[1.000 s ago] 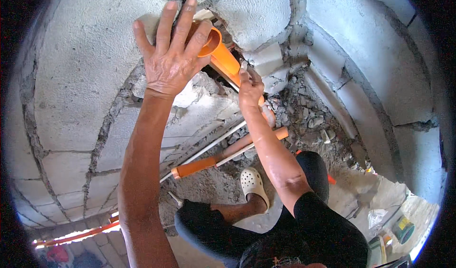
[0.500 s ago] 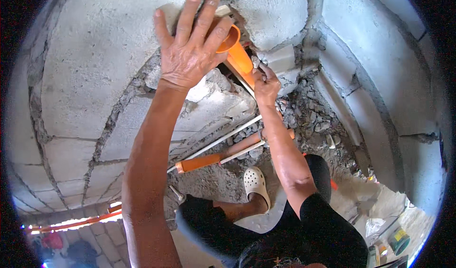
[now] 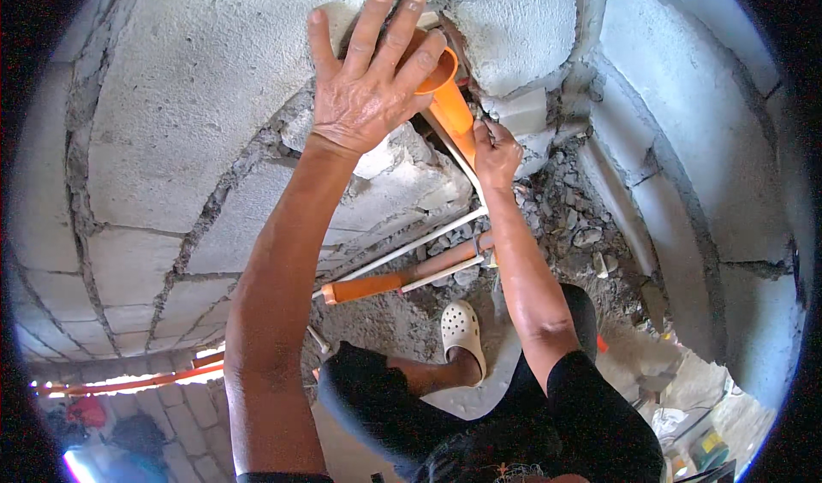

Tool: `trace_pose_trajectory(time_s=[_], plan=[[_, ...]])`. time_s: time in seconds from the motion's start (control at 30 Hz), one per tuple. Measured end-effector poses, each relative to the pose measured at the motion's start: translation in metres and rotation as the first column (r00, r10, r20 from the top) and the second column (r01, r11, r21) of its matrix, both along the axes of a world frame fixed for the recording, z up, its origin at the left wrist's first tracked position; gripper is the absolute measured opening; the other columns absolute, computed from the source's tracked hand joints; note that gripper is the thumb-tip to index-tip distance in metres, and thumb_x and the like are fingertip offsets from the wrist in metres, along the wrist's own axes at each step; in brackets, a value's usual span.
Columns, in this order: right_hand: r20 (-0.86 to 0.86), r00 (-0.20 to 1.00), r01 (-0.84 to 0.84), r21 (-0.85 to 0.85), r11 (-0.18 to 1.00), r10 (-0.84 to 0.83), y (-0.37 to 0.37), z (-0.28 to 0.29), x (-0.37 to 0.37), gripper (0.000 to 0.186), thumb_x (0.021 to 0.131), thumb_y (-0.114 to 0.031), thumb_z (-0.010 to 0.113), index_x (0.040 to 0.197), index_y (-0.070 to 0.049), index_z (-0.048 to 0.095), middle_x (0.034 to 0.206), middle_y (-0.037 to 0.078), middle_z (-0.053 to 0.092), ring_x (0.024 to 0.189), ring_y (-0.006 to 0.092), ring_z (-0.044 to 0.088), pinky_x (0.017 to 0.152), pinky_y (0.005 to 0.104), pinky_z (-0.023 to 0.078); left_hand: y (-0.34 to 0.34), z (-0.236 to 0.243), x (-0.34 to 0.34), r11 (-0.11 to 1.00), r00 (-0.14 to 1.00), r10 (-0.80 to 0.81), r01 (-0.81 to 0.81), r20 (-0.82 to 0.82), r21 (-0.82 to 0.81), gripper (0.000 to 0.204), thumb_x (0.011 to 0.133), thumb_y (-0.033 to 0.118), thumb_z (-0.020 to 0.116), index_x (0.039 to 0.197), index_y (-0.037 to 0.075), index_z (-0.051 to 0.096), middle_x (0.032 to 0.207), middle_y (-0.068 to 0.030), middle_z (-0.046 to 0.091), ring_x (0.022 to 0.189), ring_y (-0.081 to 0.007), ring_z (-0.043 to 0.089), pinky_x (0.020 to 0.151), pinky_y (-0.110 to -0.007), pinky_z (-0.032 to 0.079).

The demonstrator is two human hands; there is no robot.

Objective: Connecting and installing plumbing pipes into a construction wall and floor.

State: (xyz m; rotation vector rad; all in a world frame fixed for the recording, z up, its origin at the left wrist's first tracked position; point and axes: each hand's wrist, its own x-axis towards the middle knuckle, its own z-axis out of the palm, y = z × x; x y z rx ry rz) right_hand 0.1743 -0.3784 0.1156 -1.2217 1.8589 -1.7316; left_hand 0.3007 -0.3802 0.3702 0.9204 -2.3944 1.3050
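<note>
An orange plastic pipe (image 3: 454,113) with a wide flared mouth stands in a broken-out slot in the grey block wall. My left hand (image 3: 364,98) lies with fingers spread against the wall, its thumb side overlapping the pipe's mouth. My right hand (image 3: 498,156) is closed beside the lower part of the pipe, the fingers curled at its right side. What they pinch there is too small and hidden to make out. A thin white pipe (image 3: 469,175) runs down beside the orange one and bends off along the foot of the wall.
Another orange pipe (image 3: 368,288) lies along the wall base beside a thin white pipe (image 3: 441,275). Broken rubble (image 3: 582,235) fills the corner. My foot in a beige clog (image 3: 462,333) stands on the rough floor. A green container (image 3: 709,449) is at the lower right.
The whole view has shifted a little, so wall, pipe and hands appear farther right. Both hands keep nearly the same places by the orange pipe.
</note>
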Motion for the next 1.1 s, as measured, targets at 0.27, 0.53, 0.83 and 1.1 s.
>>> trace_pose_trajectory(time_s=[0.27,0.53,0.83,1.1], plan=[[0.126,0.991,-0.036,-0.101,0.994,0.049,0.002,-0.017,0.005,0.025,0.089,-0.021,0.065,0.106,-0.004,0.071,0.087,0.020,0.068,0.075,0.0348,0.066,0.069,0.0419,0.053,-0.008,-0.006,0.002,0.993,0.993,-0.114,0.113,-0.037,-0.016,0.084,0.053,0.052,0.082,0.131,0.033,0.056,0.156,-0.0032,0.035,0.147,-0.0288,0.023,0.105,-0.073,0.013],[0.163,0.981,-0.092,-0.091,0.992,0.106,0.013,-0.022,-0.005,0.032,0.090,-0.021,0.067,0.109,0.004,0.067,0.092,0.020,0.069,0.081,0.0313,0.068,0.074,0.0373,0.054,-0.006,-0.004,-0.002,0.997,1.000,-0.011,0.012,0.004,-0.073,0.086,0.055,0.065,0.077,0.133,0.035,0.056,0.153,0.0007,0.040,0.146,-0.0269,0.026,0.114,-0.066,-0.001],[0.129,0.988,-0.072,-0.125,0.990,0.088,0.012,-0.025,-0.008,0.028,0.089,-0.019,0.068,0.107,0.003,0.067,0.093,0.019,0.068,0.081,0.0308,0.068,0.073,0.0378,0.054,-0.001,0.001,-0.003,0.998,0.998,-0.052,0.053,-0.034,0.031,0.080,0.064,0.053,0.077,0.132,0.019,0.055,0.154,-0.0013,0.039,0.147,-0.0270,0.026,0.113,-0.068,0.000],[0.166,0.981,-0.095,-0.063,0.993,0.105,0.024,-0.020,-0.009,0.026,0.088,-0.019,0.068,0.105,0.001,0.069,0.091,0.019,0.069,0.079,0.0298,0.068,0.072,0.0375,0.055,0.000,0.001,-0.001,0.999,0.998,-0.054,0.054,-0.032,0.002,0.074,0.063,0.043,0.076,0.128,0.016,0.055,0.153,-0.0039,0.041,0.148,-0.0262,0.025,0.115,-0.068,0.006]])
